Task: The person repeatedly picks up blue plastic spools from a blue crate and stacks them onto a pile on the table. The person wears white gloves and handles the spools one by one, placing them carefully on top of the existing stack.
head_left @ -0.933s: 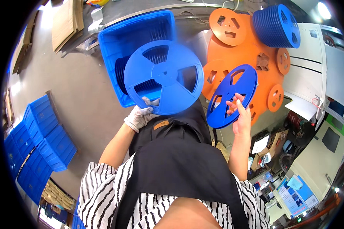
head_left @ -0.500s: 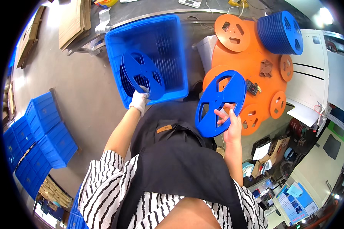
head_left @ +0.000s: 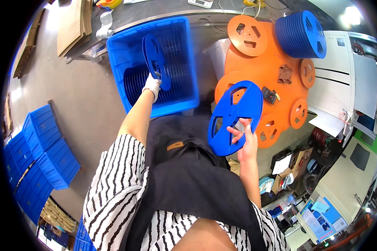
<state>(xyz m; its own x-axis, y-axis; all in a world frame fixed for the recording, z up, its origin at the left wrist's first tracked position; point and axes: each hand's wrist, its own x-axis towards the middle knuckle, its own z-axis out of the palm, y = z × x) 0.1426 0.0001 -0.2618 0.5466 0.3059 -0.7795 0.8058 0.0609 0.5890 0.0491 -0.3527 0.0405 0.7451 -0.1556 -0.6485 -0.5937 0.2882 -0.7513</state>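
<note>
My left hand (head_left: 152, 87), in a white glove, grips the lower edge of a blue reel (head_left: 155, 52) that stands tilted inside the blue bin (head_left: 176, 109). Whether one disc or two are pinched there I cannot tell. Beside it in the bin, several blue reels (head_left: 135, 85) stand on edge in a close row, with more along the right. At my right, my right hand (head_left: 248, 142), its fingers bare, holds another blue reel (head_left: 231, 112) by its lower right part, fingertips through a cut-out. That reel is tilted and partly covers the round orange table (head_left: 259, 75).
Several orange discs (head_left: 248, 35) ring the orange table, with a stack of blue reels (head_left: 301, 35) at its far right. A small black device (head_left: 269, 95) lies on it. Blue bins (head_left: 56, 161) stand at the left, and cardboard sheets (head_left: 73, 27) at the far left.
My left hand has moved the blue reel away from the left row, farther into the bin and toward its middle. The right hand keeps its reel almost in place.
</note>
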